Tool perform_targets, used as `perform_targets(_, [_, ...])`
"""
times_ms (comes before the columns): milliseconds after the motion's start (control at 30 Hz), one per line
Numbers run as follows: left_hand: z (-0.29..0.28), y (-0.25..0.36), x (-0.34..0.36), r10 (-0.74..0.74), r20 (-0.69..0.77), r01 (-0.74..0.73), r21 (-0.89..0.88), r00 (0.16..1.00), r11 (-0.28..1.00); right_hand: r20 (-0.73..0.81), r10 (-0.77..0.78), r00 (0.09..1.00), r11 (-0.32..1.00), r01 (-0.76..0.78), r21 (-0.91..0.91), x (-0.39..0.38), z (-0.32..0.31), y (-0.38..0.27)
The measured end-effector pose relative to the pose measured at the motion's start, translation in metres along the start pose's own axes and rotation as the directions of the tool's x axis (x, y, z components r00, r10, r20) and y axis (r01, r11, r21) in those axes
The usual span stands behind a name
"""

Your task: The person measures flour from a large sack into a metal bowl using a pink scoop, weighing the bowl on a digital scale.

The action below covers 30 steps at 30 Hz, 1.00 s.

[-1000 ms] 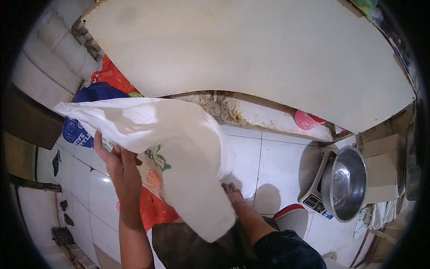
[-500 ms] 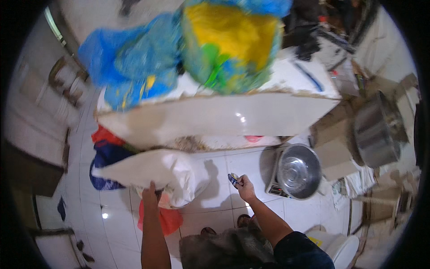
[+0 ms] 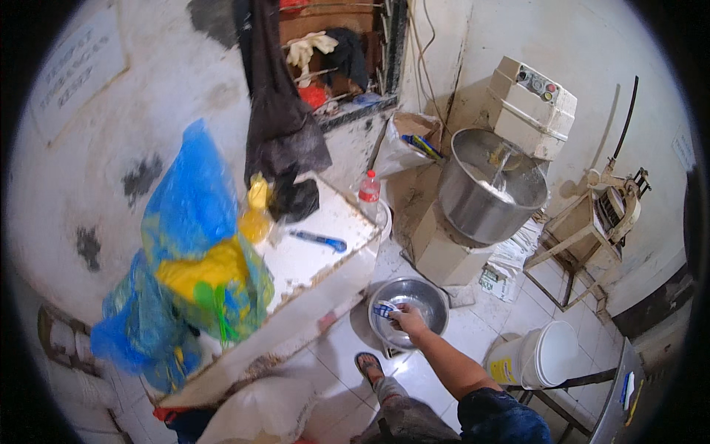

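My right hand [image 3: 408, 320] reaches over a shiny metal bowl [image 3: 425, 296] on the tiled floor and grips a small blue and white object [image 3: 384, 309] at the bowl's near rim. My right forearm runs down to the lower edge. My left hand is out of sight. A white sack [image 3: 259, 411] stands at the bottom, left of my sandalled foot [image 3: 368, 365].
A white counter [image 3: 310, 255] carries a blue utility knife [image 3: 319, 240], a yellow bottle [image 3: 255, 214] and blue and yellow plastic bags [image 3: 196, 274]. A dough mixer with a big steel bowl [image 3: 492, 189] stands behind. A white bucket [image 3: 540, 355] sits at right, a plastic bottle [image 3: 368, 189] by the counter.
The view swung up from the floor and sack to the room. My right hand moved from beside the sack to the metal bowl. My left hand left the sack and the picture.
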<state>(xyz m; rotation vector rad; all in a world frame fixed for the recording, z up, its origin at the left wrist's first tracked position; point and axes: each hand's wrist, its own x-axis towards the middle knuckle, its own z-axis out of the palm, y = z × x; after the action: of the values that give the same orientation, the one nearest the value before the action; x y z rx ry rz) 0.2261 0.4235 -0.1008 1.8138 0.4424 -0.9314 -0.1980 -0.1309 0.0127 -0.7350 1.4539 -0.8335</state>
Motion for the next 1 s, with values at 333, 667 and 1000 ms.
perform_targets(333, [0.186,0.14,-0.044,-0.01,-0.068,0.047,0.558,0.998,0.829,-0.361,-0.576,0.733,0.817,0.504,-0.28,0.231,-0.065,-0.334])
perform_targets(667, [0.136,0.046,-0.062,0.057,-0.107,0.041,0.742,0.993,0.669,0.658,-0.337,0.674,0.762,0.605,-0.229,0.105,0.103,-0.187])
perform_targets(1000, [0.114,0.021,-0.152,-0.013,-0.525,0.127,0.182,0.851,0.975,0.688,0.712,0.141,0.217,0.887,-0.407,0.029,0.133,0.056])
